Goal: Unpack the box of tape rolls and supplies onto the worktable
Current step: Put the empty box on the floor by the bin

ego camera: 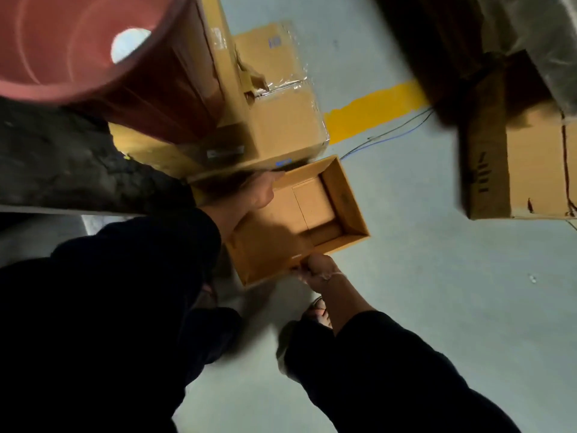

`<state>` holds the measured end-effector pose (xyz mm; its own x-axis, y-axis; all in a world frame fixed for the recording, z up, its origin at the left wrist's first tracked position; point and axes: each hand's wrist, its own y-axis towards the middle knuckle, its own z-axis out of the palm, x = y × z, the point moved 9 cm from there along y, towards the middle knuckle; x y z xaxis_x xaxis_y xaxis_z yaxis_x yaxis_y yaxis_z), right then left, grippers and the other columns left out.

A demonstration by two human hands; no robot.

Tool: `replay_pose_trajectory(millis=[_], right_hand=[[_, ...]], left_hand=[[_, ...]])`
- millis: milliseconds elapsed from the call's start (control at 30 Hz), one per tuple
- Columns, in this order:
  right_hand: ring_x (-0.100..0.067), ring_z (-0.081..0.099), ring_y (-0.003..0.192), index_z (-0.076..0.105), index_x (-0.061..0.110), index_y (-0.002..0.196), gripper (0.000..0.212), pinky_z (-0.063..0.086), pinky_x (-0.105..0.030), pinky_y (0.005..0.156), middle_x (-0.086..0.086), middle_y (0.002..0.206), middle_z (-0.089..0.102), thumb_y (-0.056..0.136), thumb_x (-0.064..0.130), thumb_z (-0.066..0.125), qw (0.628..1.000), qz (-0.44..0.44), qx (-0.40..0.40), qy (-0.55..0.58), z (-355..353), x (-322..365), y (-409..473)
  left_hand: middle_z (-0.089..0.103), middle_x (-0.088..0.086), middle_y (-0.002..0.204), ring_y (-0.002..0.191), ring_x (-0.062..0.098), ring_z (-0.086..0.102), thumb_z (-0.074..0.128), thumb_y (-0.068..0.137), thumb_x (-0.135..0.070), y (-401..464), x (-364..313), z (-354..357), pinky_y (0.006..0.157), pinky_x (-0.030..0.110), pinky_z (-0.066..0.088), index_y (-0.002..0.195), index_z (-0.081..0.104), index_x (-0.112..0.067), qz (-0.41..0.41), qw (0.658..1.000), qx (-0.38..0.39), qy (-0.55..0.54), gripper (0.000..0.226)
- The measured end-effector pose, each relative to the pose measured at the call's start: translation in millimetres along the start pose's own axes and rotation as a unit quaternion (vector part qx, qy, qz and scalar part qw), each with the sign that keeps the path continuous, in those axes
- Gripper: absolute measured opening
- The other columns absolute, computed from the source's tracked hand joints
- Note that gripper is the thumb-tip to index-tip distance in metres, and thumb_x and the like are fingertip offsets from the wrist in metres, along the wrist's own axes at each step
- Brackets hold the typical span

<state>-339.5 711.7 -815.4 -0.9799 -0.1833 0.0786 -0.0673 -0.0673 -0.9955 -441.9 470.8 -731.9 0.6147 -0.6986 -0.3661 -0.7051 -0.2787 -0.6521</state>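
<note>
Cardboard box (pixel 299 214) held low over the grey floor (pixel 437 276), open top up, nothing seen inside. Looked unpacked already. Gripped at its far rim by left hand (pixel 256 192), near rim pinched by right hand (pixel 318 271). Just beside taped cartons (pixel 281 120). No worktable seen.

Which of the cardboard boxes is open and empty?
The small shallow box held between both hands; the wrapped boxes behind it and the box at right are closed.
</note>
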Motion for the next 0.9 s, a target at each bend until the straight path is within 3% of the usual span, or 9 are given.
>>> replay_pose_trajectory(millis=[133,267,333,433,533,633,733,800,900], right_hand=[[-0.024,0.070,0.077,0.064,0.003,0.105,0.018,0.061,-0.032,0.056,-0.017,0.102,0.067,0.096,-0.005,0.050,0.996,-0.001,0.027,0.081,14,-18,-6],[-0.016,0.061,0.069,0.060,0.005,0.099,0.024,0.053,-0.020,0.048,-0.012,0.088,0.063,0.095,-0.014,0.045,0.998,-0.048,0.012,0.027,15,-1,-62],[-0.016,0.061,0.073,0.052,0.006,0.108,0.029,0.055,-0.021,0.053,-0.016,0.097,0.061,0.094,-0.017,0.041,0.996,-0.093,0.008,-0.001,17,17,-97],[-0.018,0.059,0.087,0.047,0.010,0.118,0.035,0.056,-0.033,0.077,-0.015,0.117,0.052,0.096,-0.015,0.038,0.990,-0.135,0.028,-0.009,30,44,-152],[-0.022,0.059,0.107,0.037,0.015,0.146,0.056,0.057,-0.035,0.080,-0.009,0.130,0.050,0.098,-0.014,0.036,0.988,-0.151,0.023,0.018,42,67,-216],[-0.023,0.056,0.109,0.026,0.019,0.154,0.065,0.062,-0.033,0.068,-0.007,0.139,0.042,0.098,-0.013,0.038,0.987,-0.163,0.000,0.013,49,83,-283],[-0.019,0.059,0.086,0.047,0.025,0.128,0.043,0.059,-0.027,0.052,-0.013,0.125,0.048,0.099,-0.008,0.041,0.984,-0.176,-0.009,0.017,64,94,-352],[-0.020,0.058,0.084,0.049,0.027,0.113,0.041,0.060,-0.029,0.055,-0.009,0.113,0.053,0.098,-0.010,0.041,0.982,-0.189,-0.006,0.015,77,98,-400],[-0.024,0.055,0.098,0.046,0.026,0.127,0.048,0.060,-0.028,0.059,-0.007,0.126,0.060,0.097,-0.010,0.040,0.974,-0.228,0.010,0.004,97,103,-467]], left_hand=[[0.023,0.002,0.169,0.154,0.028,0.026,0.040,0.100,0.005,-5,6,17,0.126,0.039,0.021,0.156,0.038,-0.028,0.018,0.999,0.040,0.029,0.066],[0.034,0.008,0.163,0.146,0.032,0.039,0.044,0.099,0.006,-32,8,12,0.121,0.038,0.031,0.157,0.036,-0.025,0.002,0.998,0.058,-0.036,0.067],[0.034,0.011,0.163,0.144,0.031,0.041,0.053,0.099,0.002,-57,0,1,0.118,0.035,0.033,0.159,0.031,-0.019,0.003,0.995,0.076,-0.057,0.067],[0.025,0.010,0.167,0.151,0.026,0.031,0.049,0.100,-0.002,-102,-18,-31,0.123,0.031,0.025,0.159,0.029,-0.013,0.014,0.993,0.080,-0.085,0.063],[0.037,0.012,0.162,0.146,0.029,0.039,0.047,0.101,-0.008,-152,-31,-68,0.120,0.034,0.032,0.157,0.036,-0.013,0.011,0.992,0.073,-0.098,0.058],[0.049,0.013,0.153,0.137,0.031,0.049,0.050,0.098,-0.013,-199,-46,-108,0.113,0.036,0.040,0.152,0.043,-0.016,0.017,0.991,0.057,-0.122,0.054],[0.045,0.012,0.155,0.141,0.029,0.044,0.051,0.099,-0.010,-252,-67,-155,0.114,0.030,0.035,0.152,0.041,-0.011,0.044,0.987,0.051,-0.144,0.055],[0.049,0.013,0.150,0.139,0.029,0.046,0.050,0.099,-0.006,-286,-82,-191,0.110,0.027,0.035,0.149,0.045,-0.009,0.071,0.984,0.041,-0.157,0.050],[0.053,0.014,0.145,0.133,0.029,0.051,0.051,0.100,-0.007,-338,-95,-249,0.105,0.026,0.038,0.149,0.044,-0.010,0.102,0.978,0.021,-0.180,0.050]])
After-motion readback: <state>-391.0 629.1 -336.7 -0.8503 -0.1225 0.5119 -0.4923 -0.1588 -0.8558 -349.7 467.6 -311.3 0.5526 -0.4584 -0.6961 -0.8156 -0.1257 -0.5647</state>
